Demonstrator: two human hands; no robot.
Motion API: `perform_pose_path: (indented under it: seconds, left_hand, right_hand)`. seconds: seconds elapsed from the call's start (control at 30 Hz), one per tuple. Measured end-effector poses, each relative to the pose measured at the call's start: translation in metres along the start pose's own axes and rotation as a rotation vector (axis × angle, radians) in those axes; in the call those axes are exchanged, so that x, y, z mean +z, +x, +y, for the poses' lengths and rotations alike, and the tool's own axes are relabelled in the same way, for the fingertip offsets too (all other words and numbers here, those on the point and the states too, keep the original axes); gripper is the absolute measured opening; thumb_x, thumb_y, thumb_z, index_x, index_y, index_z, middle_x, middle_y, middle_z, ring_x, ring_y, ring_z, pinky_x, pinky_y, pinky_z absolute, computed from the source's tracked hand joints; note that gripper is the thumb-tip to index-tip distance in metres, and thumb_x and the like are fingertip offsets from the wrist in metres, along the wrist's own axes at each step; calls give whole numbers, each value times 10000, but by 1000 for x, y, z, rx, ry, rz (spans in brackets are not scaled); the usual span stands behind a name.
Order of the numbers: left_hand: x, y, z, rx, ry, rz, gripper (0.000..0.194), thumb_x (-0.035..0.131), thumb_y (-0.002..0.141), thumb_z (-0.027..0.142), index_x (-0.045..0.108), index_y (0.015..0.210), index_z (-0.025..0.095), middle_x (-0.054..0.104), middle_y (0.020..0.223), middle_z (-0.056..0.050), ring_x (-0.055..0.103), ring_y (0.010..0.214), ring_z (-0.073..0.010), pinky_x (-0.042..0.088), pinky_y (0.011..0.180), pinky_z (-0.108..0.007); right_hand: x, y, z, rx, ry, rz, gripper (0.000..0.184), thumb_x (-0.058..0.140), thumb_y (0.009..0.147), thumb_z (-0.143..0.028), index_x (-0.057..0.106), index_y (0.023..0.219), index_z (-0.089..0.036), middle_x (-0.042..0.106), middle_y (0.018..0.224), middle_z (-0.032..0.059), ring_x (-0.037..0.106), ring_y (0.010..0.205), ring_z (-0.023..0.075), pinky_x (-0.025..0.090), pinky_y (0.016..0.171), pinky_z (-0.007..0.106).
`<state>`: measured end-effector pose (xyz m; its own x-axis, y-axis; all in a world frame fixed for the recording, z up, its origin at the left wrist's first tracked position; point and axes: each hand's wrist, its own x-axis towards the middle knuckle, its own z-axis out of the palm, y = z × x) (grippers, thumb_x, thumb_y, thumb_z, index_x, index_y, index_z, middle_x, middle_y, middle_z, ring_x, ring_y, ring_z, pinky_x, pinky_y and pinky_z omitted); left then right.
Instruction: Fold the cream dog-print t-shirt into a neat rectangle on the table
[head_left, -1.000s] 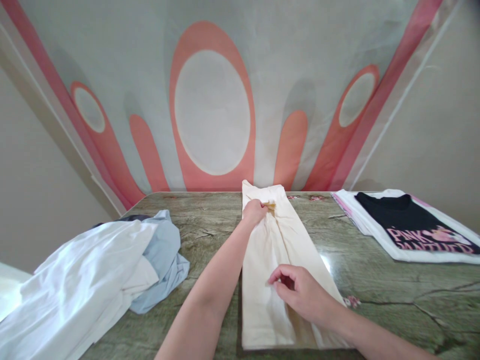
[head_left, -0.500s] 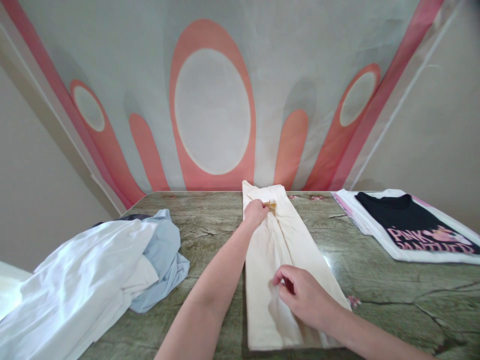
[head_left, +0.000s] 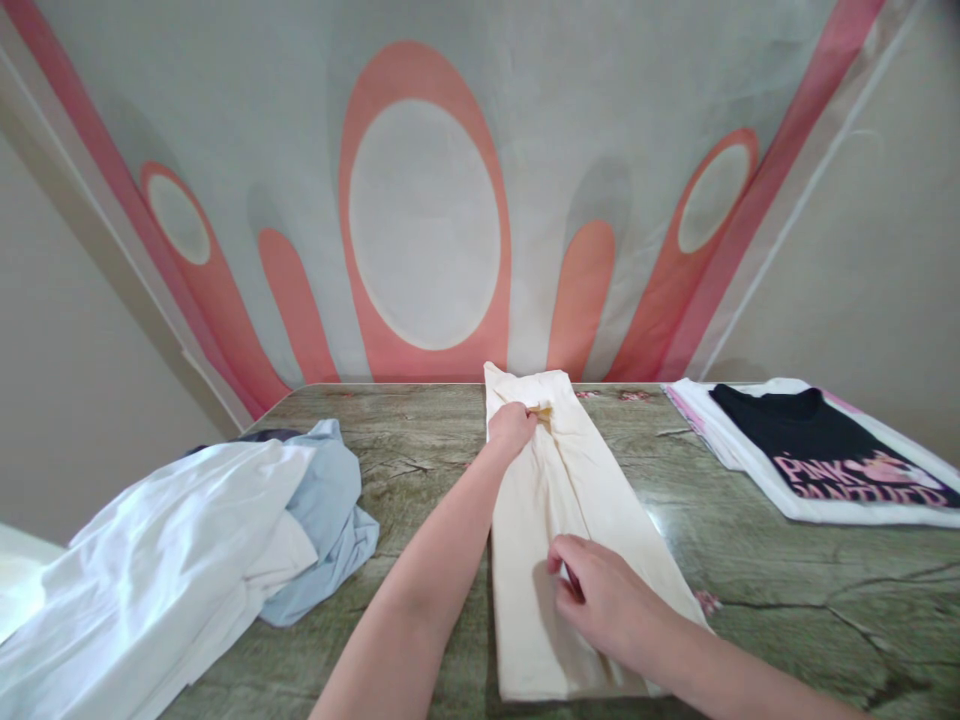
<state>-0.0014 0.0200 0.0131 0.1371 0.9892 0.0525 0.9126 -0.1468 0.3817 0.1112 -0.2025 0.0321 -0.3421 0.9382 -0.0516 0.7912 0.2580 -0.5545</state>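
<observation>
A cream shirt (head_left: 607,490) lies lengthwise on the table, folded into a long narrow strip with its sides turned toward the middle. At its far end, near a small opening like a neckline, my left hand (head_left: 513,428) has its fingers closed on the fabric. My right hand (head_left: 600,595) is curled over the near half, thumb and forefinger pinched at the middle fold. Its fingertips partly hide the cloth they pinch.
A loose heap of white cloth (head_left: 172,550) and light-blue cloth (head_left: 330,510) covers the table's left side. Folded T-shirts, a black printed one (head_left: 817,440) on top, lie at the right. A patterned wall hanging (head_left: 300,120) rises behind the wood-look table (head_left: 420,440).
My right hand has moved slightly right, and the shirt's near left edge has shifted right with it. The crease along the middle looks narrower. My left hand has barely moved.
</observation>
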Motion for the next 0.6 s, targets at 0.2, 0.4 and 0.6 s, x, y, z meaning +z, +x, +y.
perform_pose_path:
  seconds: [0.2, 0.4, 0.6]
  left_hand:
    - [-9, -4, -5, 156, 12, -61, 255, 447, 825, 253, 666, 927, 170, 664, 936, -79, 603, 874, -194, 425, 720, -237]
    - [-17, -32, -18, 333, 65, -95, 367, 530, 795, 336, 570, 1145, 234, 533, 1231, -63, 440, 1161, -236, 324, 957, -317]
    - [-6, -56, -32, 448, 242, -74, 560, 250, 892, 531, 254, 1380, 257, 187, 1469, -48, 165, 1333, -244, 134, 1057, -443]
  right_hand:
    - [-11, -5, -4, -9, -160, -39, 172, 474, 743, -176, 593, 864, -200, 651, 781, 47, 579, 722, 185, 335, 626, 266]
    - [-39, 13, 17, -73, -82, -122, 203, 512, 769, -306, 681, 714, -210, 644, 638, 9, 557, 600, 154, 312, 539, 245]
    - [-60, 92, 56, -115, -92, 212, 251, 451, 796, -169, 657, 932, -121, 653, 900, 66, 566, 820, 163, 388, 748, 252]
